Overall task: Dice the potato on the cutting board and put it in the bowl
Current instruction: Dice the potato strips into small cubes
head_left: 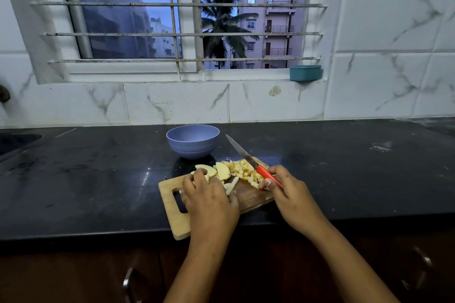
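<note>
Left hand point(209, 202): palm down over the wooden cutting board point(177, 219), fingers bent, tips bearing down on the potato slices point(222, 171); the thumb lies along the board's near side.
Right hand point(288, 194): fingers and thumb wrapped round the red handle of the knife point(251, 161); firm grip.
Knife: the blade runs away from the right fingers, up and to the left, and crosses above the diced potato point(243, 170). Its tip is over the counter, just right of the bowl. Cannot tell whether the edge touches the dice.
Potato slices: pale half-rounds under and just beyond the left fingertips, at the far left of the board.
Diced potato: heap of small yellow cubes between the left fingertips and the right fingers, on the far right part of the board.
Potato sticks point(232, 186): a few long strips just right of the left knuckles, nearer than the dice.
Bowl point(193, 140): lavender, upright, beyond the fingertips of both hands, near the board's far edge but apart from it; inside not visible.
Counter point(73, 179): black stone, carries board and bowl.
Teal container point(305, 73): on the window sill, well beyond the right fingers.
</note>
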Motion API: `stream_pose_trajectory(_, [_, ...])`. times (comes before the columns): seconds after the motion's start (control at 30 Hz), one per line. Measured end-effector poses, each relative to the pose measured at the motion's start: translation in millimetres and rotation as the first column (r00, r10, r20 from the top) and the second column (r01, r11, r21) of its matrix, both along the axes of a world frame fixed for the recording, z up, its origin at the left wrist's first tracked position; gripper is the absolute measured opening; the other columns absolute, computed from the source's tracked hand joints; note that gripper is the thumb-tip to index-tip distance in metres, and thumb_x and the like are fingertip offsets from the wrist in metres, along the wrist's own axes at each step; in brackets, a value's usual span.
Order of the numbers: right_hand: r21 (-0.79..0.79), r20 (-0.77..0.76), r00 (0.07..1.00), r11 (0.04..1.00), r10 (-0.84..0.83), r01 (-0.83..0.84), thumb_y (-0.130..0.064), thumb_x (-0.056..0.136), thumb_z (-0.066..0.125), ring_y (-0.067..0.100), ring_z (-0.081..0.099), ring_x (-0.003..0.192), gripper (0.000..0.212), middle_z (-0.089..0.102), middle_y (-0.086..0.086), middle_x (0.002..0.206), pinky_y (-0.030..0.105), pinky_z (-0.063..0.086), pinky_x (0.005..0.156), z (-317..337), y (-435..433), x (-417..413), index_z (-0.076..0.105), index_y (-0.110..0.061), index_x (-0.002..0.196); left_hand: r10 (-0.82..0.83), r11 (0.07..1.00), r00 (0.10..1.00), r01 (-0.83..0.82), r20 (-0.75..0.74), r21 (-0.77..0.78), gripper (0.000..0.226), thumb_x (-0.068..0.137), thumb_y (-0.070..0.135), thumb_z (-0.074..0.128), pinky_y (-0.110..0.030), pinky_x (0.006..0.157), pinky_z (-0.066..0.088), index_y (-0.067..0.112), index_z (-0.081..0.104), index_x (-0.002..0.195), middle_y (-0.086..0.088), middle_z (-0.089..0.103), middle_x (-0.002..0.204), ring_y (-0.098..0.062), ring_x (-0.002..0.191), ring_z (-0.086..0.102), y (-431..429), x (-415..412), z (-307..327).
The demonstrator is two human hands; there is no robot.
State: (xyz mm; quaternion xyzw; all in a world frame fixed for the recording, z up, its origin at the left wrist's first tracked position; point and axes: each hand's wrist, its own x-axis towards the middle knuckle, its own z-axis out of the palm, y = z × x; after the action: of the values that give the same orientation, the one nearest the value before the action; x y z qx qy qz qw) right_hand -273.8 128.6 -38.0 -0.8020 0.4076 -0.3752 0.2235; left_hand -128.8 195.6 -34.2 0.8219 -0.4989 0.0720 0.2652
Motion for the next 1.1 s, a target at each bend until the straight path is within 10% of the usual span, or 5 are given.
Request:
stream_pose_trajectory(0.27, [-0.044, -0.003, 1.000, 0.999, -0.003, 0.003, -0.017, 0.099, 0.048, 0.001, 0.054, 0.077, 0.017, 0.061, -0.005, 0.097, 0.011, 0.040, 0.061, 1.0, 11.7, -4.2, 0.054, -0.021, 0.114, -0.097, 0.995, 0.990, 0.094, -0.098, -0.032, 0.026, 0.090, 0.037, 0.055, -0.046, 0.113, 0.023, 0.021, 0.064, 0.108, 0.001, 0.031, 0.140, -0.022, 0.133, 0.018, 0.3, 6.8, -0.9])
stream_pose_trajectory(0.43, [-0.116, -0.102, 0.993, 0.992, -0.067, 0.055, -0.024, 0.098, 0.048, 0.008, 0.056, 0.070, 0.019, 0.059, -0.006, 0.088, 0.028, 0.049, 0.061, -5.2, 28.9, -14.6, 0.053, -0.022, 0.117, -0.206, 0.978, 0.950, 0.192, -0.233, -0.084, 0.009, 0.083, 0.033, 0.066, -0.044, 0.114, 0.018, 0.028, 0.066, 0.090, 0.007, 0.036, 0.136, -0.018, 0.131, 0.020, 4.0, 14.8, 2.8])
stream_pose_trajectory(0.67, [-0.094, -0.164, 0.984, 0.994, -0.070, 0.055, -0.027, 0.101, 0.043, 0.002, 0.054, 0.092, 0.040, 0.056, -0.011, 0.112, 0.014, 0.043, 0.073, -4.5, 46.1, -24.6, 0.042, -0.032, 0.140, -0.186, 0.982, 0.957, 0.178, -0.221, -0.056, 0.015, 0.082, 0.036, 0.065, -0.050, 0.115, 0.014, 0.031, 0.067, 0.096, 0.006, 0.033, 0.140, -0.022, 0.134, 0.017, 4.5, 14.2, 4.3])
stream_pose_trajectory(0.97, [-0.098, -0.350, 0.928, 0.991, -0.125, 0.096, -0.032, 0.103, 0.034, 0.003, 0.054, 0.071, 0.043, 0.057, -0.012, 0.089, 0.020, 0.046, 0.068, 6.4, 55.0, -25.6, 0.031, -0.043, 0.145, -0.153, 0.984, 0.958, 0.125, -0.241, -0.129, 0.006, 0.083, 0.031, 0.067, -0.039, 0.113, 0.019, 0.028, 0.071, 0.088, 0.007, 0.035, 0.138, -0.020, 0.131, 0.020, 5.9, 12.6, 3.8])
stream_pose_trajectory(1.1, [-0.124, -0.482, 0.863, 0.987, -0.151, 0.104, -0.029, 0.104, 0.031, 0.015, 0.061, 0.094, 0.045, 0.062, -0.003, 0.111, 0.032, 0.052, 0.081, 12.6, 54.3, -22.9, 0.026, -0.040, 0.148, -0.142, 0.985, 0.962, 0.114, -0.234, -0.130, 0.009, 0.083, 0.031, 0.068, -0.037, 0.111, 0.021, 0.026, 0.072, 0.089, 0.006, 0.036, 0.137, -0.020, 0.130, 0.020, 5.4, 12.4, 2.7])
